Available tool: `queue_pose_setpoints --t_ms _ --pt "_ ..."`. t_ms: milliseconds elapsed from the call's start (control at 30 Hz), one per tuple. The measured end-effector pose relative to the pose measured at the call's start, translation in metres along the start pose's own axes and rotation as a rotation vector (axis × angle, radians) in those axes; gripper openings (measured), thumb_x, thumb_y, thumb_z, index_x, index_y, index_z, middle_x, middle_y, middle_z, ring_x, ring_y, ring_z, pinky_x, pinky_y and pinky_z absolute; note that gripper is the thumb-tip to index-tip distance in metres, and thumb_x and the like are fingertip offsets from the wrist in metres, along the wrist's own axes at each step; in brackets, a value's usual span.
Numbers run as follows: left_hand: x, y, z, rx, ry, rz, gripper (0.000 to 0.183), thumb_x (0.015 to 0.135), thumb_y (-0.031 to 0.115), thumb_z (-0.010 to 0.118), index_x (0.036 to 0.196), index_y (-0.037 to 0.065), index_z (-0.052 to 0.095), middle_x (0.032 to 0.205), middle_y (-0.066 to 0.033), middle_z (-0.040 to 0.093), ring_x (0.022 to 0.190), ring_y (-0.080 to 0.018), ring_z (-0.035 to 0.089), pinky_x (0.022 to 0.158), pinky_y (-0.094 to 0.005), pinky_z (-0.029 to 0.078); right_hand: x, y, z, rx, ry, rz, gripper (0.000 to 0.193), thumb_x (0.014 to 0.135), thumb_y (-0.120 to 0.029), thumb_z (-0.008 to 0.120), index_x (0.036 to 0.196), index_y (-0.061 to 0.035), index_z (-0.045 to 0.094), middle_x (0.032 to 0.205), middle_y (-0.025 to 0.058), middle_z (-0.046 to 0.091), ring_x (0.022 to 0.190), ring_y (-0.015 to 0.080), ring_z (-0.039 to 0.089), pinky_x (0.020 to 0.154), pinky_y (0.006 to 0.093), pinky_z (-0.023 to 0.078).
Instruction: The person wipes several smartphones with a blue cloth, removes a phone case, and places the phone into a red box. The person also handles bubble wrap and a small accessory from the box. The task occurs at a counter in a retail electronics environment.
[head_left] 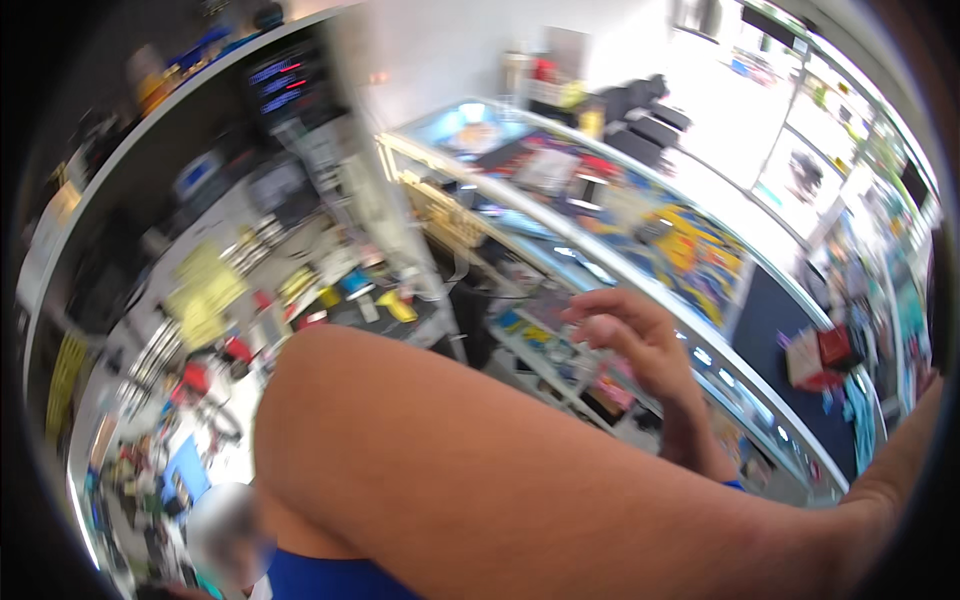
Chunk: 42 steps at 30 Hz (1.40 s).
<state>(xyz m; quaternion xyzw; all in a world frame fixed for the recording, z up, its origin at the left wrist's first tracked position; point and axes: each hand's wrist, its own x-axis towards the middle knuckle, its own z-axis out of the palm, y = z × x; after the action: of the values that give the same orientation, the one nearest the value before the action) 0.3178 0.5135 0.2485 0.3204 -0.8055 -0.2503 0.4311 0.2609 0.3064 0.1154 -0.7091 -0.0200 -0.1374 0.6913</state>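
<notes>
Head view. My left forearm [600,460] crossed the foreground, elbow toward 8 o'clock; my left hand [905,450] sat blurred at the rim near 4 o'clock, so I couldn't tell its grip. My right hand [650,350] was at 3–4 o'clock, fingers loosely curled, thumb side parted, nothing visible in it. Glass display surface [765,320] ran from 12 to 4 o'clock, near that hand; contact unclear. Yellow sheets [205,290] lay at 9 o'clock.

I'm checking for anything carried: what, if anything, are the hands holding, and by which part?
The right hand, loosely curled, shows nothing held. The left hand runs into the dark right rim, so its hold cannot be told.
</notes>
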Motion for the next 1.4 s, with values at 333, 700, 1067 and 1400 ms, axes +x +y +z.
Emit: queue_pose_setpoints --t_ms 333,700,1067,1400 --pt "0.173 -0.124 0.073 -0.383 -0.071 0.213 0.057 0.1 0.029 0.055 0.146 -0.003 0.057 0.133 -0.0146 0.07 0.13 -0.023 0.063 0.116 -0.0422 0.043 -0.208 -0.048 -0.179 -0.19 0.376 0.192 0.037 0.108 -0.026 0.068 0.134 0.0003 0.07 0.119 0.0101 0.077 0.098 0.0141 0.072 0.088 0.0293 0.057" --pt "0.265 -0.348 0.139 -0.174 0.556 -0.423 0.053 0.1 0.036 0.078 0.143 0.008 0.065 0.131 -0.0119 0.07 0.129 -0.0197 0.062 0.112 -0.0359 0.047 -0.389 -0.029 -0.355 -0.404 1.401 0.05 0.031 0.107 -0.028 0.072 0.123 -0.0018 0.077 0.103 0.0051 0.078 0.084 0.0071 0.064 0.077 0.0228 0.051" --pt "0.381 -0.439 0.232 0.22 0.41 -0.426 0.097 0.084 0.044 0.092 0.154 -0.007 0.048 0.147 -0.0238 0.055 0.138 -0.0353 0.056 0.118 -0.0433 0.044 -0.442 -0.011 -0.431 -0.684 1.438 0.297 0.037 0.106 -0.03 0.073 0.124 0.0017 0.076 0.106 0.0053 0.077 0.093 0.0107 0.068 0.083 0.0256 0.053" --pt "0.379 -0.444 0.24 0.193 0.456 -0.388 0.101 0.079 0.041 0.096 0.156 -0.003 0.046 0.148 -0.0238 0.054 0.137 -0.0328 0.057 0.117 -0.0431 0.045 -0.499 -0.023 -0.564 -1.051 1.09 0.525 0.093 0.087 -0.049 0.087 0.159 -0.002 0.051 0.16 0.0209 0.056 0.152 0.0326 0.05 0.126 0.0438 0.037"
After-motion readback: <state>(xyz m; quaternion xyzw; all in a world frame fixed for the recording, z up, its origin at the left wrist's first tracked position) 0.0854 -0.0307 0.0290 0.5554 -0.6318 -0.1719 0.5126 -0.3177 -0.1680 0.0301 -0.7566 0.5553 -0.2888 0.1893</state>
